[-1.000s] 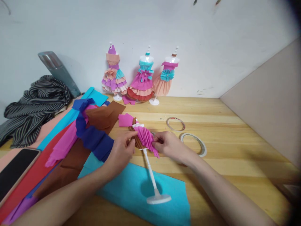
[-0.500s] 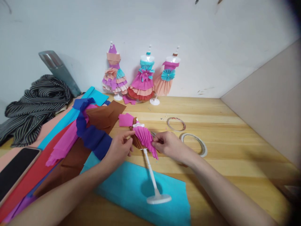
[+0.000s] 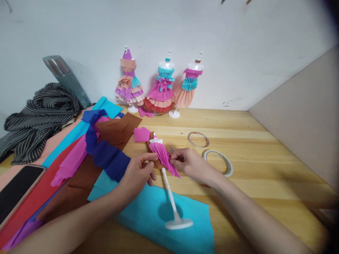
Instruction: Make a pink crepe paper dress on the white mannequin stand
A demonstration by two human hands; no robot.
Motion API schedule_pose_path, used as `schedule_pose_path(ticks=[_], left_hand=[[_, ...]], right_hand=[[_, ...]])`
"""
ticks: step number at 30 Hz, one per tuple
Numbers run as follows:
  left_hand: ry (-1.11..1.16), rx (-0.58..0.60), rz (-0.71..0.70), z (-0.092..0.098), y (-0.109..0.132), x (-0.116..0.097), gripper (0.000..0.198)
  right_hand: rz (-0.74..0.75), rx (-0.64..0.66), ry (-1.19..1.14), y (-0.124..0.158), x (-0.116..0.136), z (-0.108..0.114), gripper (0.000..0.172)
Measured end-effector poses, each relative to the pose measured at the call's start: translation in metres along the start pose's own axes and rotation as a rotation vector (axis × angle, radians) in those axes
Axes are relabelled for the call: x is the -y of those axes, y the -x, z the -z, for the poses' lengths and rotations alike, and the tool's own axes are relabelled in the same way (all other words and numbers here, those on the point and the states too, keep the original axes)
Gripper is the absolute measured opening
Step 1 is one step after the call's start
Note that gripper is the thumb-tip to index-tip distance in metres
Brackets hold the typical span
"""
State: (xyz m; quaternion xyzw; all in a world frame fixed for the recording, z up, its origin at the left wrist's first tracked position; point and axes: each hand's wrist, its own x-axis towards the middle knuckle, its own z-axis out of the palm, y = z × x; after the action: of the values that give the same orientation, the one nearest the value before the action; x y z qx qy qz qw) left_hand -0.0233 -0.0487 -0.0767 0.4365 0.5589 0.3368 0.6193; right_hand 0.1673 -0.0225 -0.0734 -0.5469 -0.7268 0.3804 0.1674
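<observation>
Between the two hands a small mannequin (image 3: 155, 140) leans tilted. Its white bust points away from the person, and its thin pole slants down to a round base (image 3: 179, 223) standing nearer the body than either hand. A pink pleated skirt (image 3: 164, 158) wraps its waist, with a brown layer (image 3: 158, 164) mostly hidden beneath it.

The left hand (image 3: 137, 173) is curled closed on the mannequin at the waist, thumb on top; its fingertips tuck under and out of sight. The right hand (image 3: 189, 164) pinches the skirt's edge between thumb and bent fingers. A small metallic tip (image 3: 172, 151) shows just beyond its knuckles, too little of it to identify.

Under the base lies a turquoise sheet (image 3: 148, 215), cut off at the bottom edge. Two tape rings (image 3: 218, 161) lie just beyond the right hand. Left of the left hand a heap of coloured paper (image 3: 103, 148) spreads out, with a phone (image 3: 16, 190) cut off at the frame edge. Far beyond both hands stand three dressed mannequins (image 3: 162, 88).
</observation>
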Motion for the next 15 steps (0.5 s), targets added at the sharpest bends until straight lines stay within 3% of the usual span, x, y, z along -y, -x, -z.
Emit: schedule_pose_path(ticks=[7, 15], left_hand=[[0.086, 0.028, -0.026, -0.0045, 0.0014, -0.0007, 0.032], [0.124, 0.029, -0.004, -0.0066, -0.0022, -0.0008, 0.029]], right_hand=[[0.040, -0.010, -0.071, -0.0011, -0.0037, -0.0042, 0.017], [0.011, -0.039, 0.015, -0.0022, 0.0048, -0.0050, 0.016]])
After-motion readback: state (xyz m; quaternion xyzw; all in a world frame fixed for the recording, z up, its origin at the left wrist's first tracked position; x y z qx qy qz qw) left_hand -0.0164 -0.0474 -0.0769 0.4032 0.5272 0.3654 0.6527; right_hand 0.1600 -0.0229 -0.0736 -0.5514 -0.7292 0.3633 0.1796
